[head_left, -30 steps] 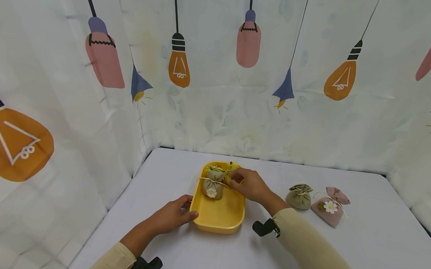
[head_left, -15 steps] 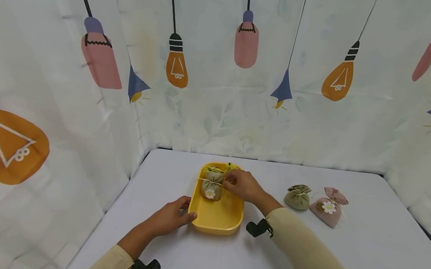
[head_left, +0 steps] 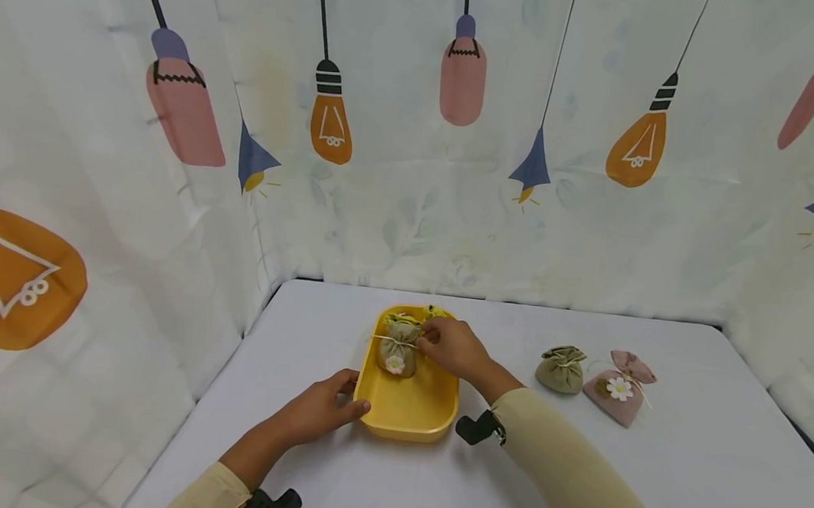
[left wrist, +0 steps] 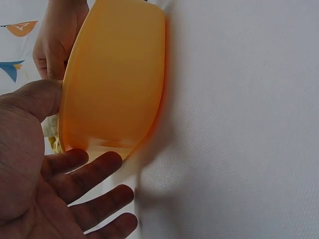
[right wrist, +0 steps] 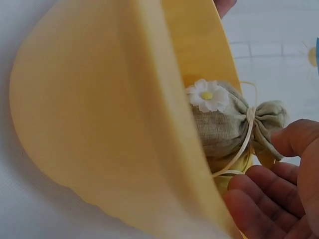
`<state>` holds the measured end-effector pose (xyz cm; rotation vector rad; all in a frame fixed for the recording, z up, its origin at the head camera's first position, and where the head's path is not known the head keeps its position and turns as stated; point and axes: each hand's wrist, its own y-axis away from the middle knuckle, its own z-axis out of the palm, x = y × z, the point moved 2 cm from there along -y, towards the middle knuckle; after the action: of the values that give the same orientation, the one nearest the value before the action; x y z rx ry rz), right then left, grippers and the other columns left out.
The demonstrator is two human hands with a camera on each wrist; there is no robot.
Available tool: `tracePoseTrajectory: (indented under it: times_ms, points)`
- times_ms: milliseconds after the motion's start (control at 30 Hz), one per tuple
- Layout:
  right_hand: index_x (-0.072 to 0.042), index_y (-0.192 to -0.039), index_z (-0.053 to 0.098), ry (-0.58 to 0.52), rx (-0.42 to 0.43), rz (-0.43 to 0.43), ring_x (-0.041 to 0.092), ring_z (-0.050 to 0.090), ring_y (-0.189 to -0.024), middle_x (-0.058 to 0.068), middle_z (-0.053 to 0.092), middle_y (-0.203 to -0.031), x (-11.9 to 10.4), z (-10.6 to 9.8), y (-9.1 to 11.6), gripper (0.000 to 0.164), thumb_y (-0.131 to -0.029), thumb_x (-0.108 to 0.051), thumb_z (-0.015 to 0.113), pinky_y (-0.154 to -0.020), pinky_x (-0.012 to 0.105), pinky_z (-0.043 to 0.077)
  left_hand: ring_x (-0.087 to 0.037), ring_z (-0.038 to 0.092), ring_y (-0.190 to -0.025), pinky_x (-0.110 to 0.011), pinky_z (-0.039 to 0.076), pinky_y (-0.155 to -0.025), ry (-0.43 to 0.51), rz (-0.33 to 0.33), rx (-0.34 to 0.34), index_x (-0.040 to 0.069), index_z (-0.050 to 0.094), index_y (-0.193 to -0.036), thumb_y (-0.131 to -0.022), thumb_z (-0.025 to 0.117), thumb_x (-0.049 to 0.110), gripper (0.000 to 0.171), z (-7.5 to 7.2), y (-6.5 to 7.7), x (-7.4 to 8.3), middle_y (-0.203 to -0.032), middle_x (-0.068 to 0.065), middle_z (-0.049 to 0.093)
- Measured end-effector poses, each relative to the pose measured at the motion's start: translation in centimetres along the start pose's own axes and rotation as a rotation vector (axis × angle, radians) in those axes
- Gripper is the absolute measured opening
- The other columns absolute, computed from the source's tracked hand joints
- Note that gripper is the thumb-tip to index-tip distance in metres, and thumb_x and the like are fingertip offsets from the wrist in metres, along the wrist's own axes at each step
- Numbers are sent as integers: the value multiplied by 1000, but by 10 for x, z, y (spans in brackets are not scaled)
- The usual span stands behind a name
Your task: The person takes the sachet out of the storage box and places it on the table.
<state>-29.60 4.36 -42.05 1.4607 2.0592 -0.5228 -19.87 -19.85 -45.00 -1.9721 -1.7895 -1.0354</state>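
My left hand [left wrist: 40, 169] is at the left side of a yellow tray [head_left: 406, 407]. Its thumb touches the rim, while the spread fingers lie along the outer wall, the lower two apart from it. Inside the tray's far half lies a grey-green drawstring pouch [right wrist: 219, 124] with a white flower and a cream cord. A yellow pouch [head_left: 435, 311] is beside and partly behind it, mostly hidden. Over the tray's right side, my right hand [head_left: 456, 349] has its thumb at the grey-green pouch's gathered neck; the other fingers are loosely bent below, near the yellow cloth.
To the right of the tray, an olive pouch [head_left: 560, 369] and a pink pouch [head_left: 617, 395] with a white flower lie on the white-covered table [head_left: 505, 489]. Behind the table hangs a pale curtain [head_left: 394, 230] printed with lamps and bulbs.
My right hand has shifted slightly left, from the yellow pouch toward the neck of the grey-green pouch, covering more of the yellow one. My left hand stays at the tray.
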Motion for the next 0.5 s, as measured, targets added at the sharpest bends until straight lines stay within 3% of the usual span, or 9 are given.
tracePoseTrajectory:
  times_ms: [233,500]
  points:
    - [-12,-117,73,12,21,1,14,66,-92,-2,71,-102,-2,2,-1,28,-97,-31,74,-76,31,58,-30,55,-129,-57,45,-102,5,60,7,15,52,-144,-97,69,48,60,1,-1,-2,-128,-1,65]
    - [-15,-107,73,-32,51,-44,12,65,-87,-4,70,-96,-4,5,-1,16,-97,-27,74,-73,29,57,-31,54,-130,-58,44,-103,12,57,2,15,52,-144,-97,69,48,60,1,0,-2,-128,-1,65]
